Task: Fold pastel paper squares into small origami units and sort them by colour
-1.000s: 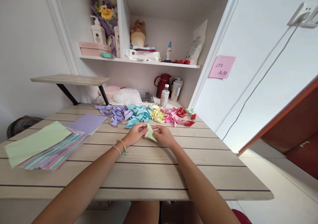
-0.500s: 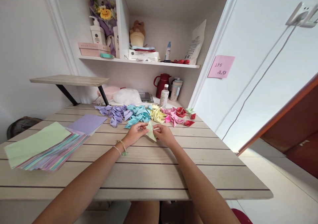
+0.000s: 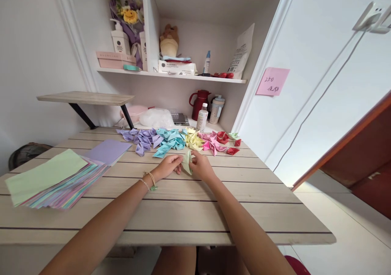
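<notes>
A small folded light green paper [image 3: 187, 162] is held just above the wooden table [image 3: 195, 218], between the two hands. My left hand [image 3: 168, 165] pinches its left side, thumb on top. My right hand [image 3: 200, 164] grips its right side, with fingers bent round the edge. Beyond the hands lies a row of folded paper pieces: purple ones [image 3: 143, 138], blue ones [image 3: 171, 140], yellow ones [image 3: 193, 140], pink ones [image 3: 214, 144] and red ones [image 3: 232, 151].
At the left is a fanned stack of coloured sheets [image 3: 45, 173] with a purple sheet [image 3: 108, 152] beside it. A small raised shelf [image 3: 85, 98] stands behind them. A bottle [image 3: 202, 117] and a red jug [image 3: 199, 104] are at the back.
The green paper has turned and now looks narrower and more upright. The fingers of my left hand have shifted lower, and my right hand's fingers have moved up slightly along the paper.
</notes>
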The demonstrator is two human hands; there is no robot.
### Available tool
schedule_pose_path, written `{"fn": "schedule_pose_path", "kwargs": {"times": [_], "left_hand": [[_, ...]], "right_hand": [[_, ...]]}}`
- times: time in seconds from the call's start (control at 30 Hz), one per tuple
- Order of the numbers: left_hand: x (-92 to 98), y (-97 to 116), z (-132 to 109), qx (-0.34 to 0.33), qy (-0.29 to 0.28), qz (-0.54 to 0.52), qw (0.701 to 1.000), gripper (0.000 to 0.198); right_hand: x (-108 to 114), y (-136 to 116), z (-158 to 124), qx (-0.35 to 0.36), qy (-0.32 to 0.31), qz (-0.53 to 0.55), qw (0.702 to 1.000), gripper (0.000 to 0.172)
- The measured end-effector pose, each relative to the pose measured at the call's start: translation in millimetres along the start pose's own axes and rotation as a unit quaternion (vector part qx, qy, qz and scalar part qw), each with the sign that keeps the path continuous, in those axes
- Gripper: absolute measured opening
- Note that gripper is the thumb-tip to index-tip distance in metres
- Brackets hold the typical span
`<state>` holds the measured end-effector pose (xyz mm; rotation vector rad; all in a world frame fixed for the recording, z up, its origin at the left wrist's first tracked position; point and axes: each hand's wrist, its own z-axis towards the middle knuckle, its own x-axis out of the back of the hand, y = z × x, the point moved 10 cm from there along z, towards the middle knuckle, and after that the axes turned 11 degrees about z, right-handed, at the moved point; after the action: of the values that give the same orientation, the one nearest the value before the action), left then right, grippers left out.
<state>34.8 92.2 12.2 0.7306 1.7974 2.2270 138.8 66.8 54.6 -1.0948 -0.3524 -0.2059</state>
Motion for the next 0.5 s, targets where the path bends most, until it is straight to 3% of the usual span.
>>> {"fn": "schedule_pose_path", "kwargs": {"times": [0.17, 0.33, 0.5], "left_hand": [[0.2, -6, 1, 0.029, -0.006, -0.036, 0.999, 0.041], [6.2, -7, -1, 0.047, 0.013, -0.073, 0.996, 0.04], [8.9, 2, -2, 0.023, 0.029, -0.045, 0.998, 0.038]], "right_hand": [[2, -9, 1, 0.047, 0.015, 0.013, 0.999, 0.028], [2, 10, 5, -0.013, 0.01, 0.105, 0.994, 0.03], [-11, 17, 2, -0.092, -0.073, 0.257, 0.959, 0.032]]}}
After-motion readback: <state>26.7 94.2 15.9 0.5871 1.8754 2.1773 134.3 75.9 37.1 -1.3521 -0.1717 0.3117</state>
